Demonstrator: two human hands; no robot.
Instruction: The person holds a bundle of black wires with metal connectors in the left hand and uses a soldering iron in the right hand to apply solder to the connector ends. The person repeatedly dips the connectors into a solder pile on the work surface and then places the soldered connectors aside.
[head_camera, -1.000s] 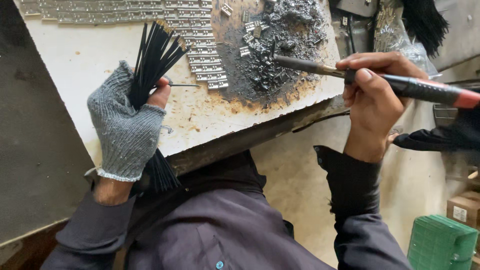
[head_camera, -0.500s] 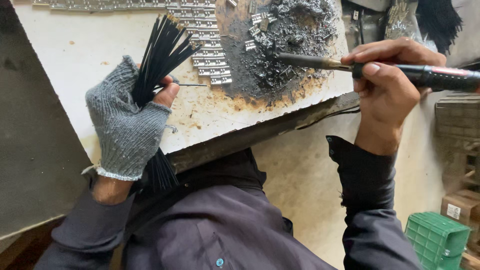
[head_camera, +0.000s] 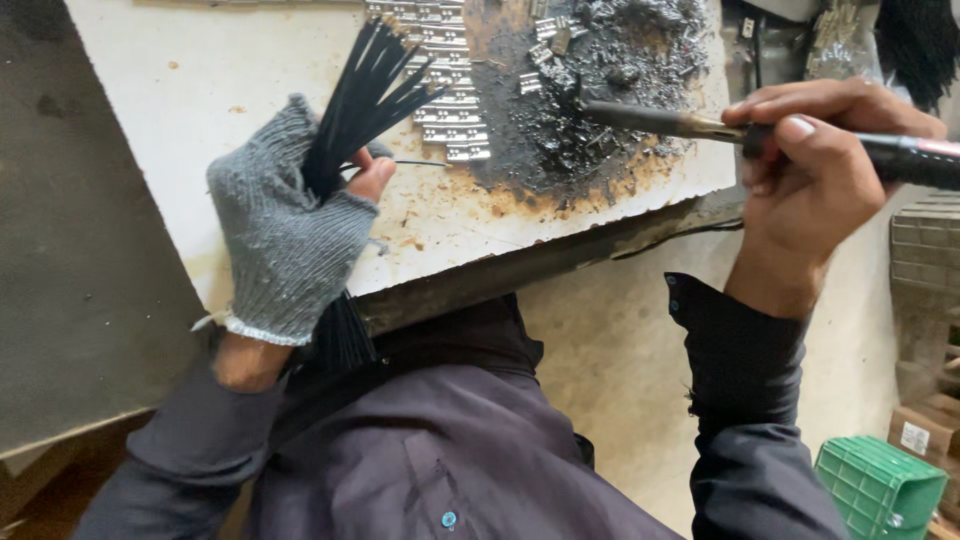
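In the head view, the left hand (head_camera: 290, 240), in a grey knitted glove with bare fingertips, is closed around a bundle of thin black wires (head_camera: 365, 95). The wires fan out above the fist and a shorter tuft of them hangs below it, over the near edge of the worktop (head_camera: 200, 100). One single wire (head_camera: 420, 163) sticks out sideways from between thumb and fingertip, pointing toward the burnt patch (head_camera: 590, 110).

The right hand (head_camera: 815, 170) is bare and closed around a soldering iron (head_camera: 680, 125), gripped like a pen. The iron's dark metal shaft reaches from the hand to the burnt patch, and its tip rests at the patch's right part, among grey scraps of solder. The handle runs off past the hand, away from the patch.

Rows of small silver metal clips (head_camera: 445, 100) lie just beside the burnt patch, between it and the fanned wires. Well away from the patch, below the right forearm in its dark sleeve (head_camera: 740, 370), a green plastic crate (head_camera: 880, 490) stands on the floor.
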